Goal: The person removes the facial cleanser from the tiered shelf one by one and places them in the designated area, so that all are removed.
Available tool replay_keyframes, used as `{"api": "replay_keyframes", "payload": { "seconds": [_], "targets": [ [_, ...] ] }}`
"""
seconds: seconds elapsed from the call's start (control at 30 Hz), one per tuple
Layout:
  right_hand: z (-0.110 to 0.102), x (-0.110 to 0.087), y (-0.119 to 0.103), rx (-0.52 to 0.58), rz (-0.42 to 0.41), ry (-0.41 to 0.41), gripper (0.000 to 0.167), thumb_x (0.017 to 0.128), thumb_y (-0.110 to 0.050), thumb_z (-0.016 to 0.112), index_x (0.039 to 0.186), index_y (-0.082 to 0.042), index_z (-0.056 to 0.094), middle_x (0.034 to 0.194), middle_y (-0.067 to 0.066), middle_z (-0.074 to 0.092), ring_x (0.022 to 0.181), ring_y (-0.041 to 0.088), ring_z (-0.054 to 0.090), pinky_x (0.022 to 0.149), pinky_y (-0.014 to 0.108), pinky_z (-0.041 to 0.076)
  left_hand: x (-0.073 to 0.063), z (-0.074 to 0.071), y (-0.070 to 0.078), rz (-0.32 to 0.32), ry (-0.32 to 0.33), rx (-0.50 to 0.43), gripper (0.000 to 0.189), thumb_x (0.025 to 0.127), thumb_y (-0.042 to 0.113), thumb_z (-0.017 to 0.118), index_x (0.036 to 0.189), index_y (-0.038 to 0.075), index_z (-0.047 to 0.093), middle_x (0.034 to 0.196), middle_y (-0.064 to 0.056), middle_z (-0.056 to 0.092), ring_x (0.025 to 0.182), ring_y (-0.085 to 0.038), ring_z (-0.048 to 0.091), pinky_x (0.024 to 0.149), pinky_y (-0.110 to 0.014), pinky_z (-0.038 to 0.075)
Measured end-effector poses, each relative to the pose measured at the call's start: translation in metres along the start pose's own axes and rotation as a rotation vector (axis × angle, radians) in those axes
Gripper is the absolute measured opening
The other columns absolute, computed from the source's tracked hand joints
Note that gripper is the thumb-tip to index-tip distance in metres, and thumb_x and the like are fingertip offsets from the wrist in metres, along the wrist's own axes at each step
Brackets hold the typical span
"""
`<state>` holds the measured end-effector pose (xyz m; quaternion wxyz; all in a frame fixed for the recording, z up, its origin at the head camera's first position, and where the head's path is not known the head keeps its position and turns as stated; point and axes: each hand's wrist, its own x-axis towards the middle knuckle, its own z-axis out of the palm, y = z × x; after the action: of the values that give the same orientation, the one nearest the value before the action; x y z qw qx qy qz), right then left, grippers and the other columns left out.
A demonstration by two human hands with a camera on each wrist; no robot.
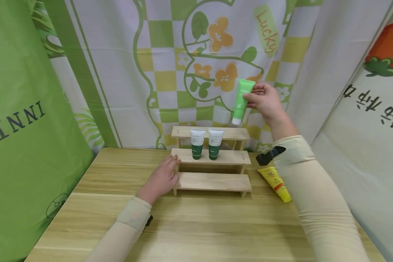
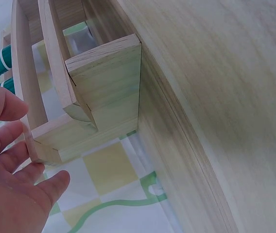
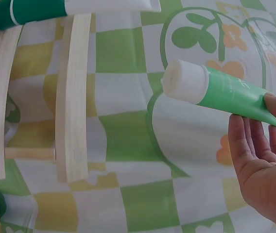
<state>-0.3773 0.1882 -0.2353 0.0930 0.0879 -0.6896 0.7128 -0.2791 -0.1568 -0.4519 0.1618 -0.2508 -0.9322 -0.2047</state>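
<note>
My right hand point(image 1: 265, 102) holds a light green squeeze tube point(image 1: 243, 98) with a white cap up in the air, above the right end of a three-tier wooden shelf point(image 1: 213, 182). Thumb and fingers pinch the tube near its flat end, as the right wrist view shows; the cap points down in the head view. My left hand point(image 1: 162, 178) touches the left end of the shelf's middle tier, its fingers loosely bent against the board point(image 2: 43, 153). Two white and dark green tubes point(image 1: 197, 143) stand cap down, side by side, on the middle tier.
A yellow tube point(image 1: 276, 184) lies on the wooden table point(image 1: 196, 225) to the right of the shelf, partly hidden by my right forearm. Behind the table hangs a patterned curtain point(image 1: 163, 80), with a green cloth point(image 1: 16, 72) along the left side.
</note>
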Motion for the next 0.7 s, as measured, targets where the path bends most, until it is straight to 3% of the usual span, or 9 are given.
{"api": "replay_keyframes", "payload": {
  "seconds": [0.2, 0.7],
  "targets": [
    [-0.015, -0.010, 0.003, -0.001, -0.009, 0.018, 0.031, 0.086, 0.002, 0.070, 0.107, -0.005, 0.048, 0.098, 0.007, 0.059, 0.078, 0.015, 0.065, 0.067, 0.026, 0.060, 0.000, 0.000, 0.001, 0.000, 0.002, -0.005, 0.042, 0.089, 0.008, 0.060, 0.131, 0.000, 0.056, 0.145, -0.021, 0.046, 0.139, -0.039, 0.035, 0.116, -0.049, 0.029],
    [-0.056, -0.037, 0.016, -0.128, 0.008, 0.045, 0.033, 0.088, -0.004, 0.071, 0.110, -0.006, 0.047, 0.099, 0.006, 0.057, 0.080, 0.013, 0.063, 0.071, 0.026, 0.060, 0.002, 0.000, 0.001, -0.007, -0.008, -0.025, 0.042, 0.089, 0.007, 0.060, 0.130, -0.001, 0.055, 0.144, -0.022, 0.046, 0.139, -0.039, 0.034, 0.117, -0.048, 0.027]
  ]
}}
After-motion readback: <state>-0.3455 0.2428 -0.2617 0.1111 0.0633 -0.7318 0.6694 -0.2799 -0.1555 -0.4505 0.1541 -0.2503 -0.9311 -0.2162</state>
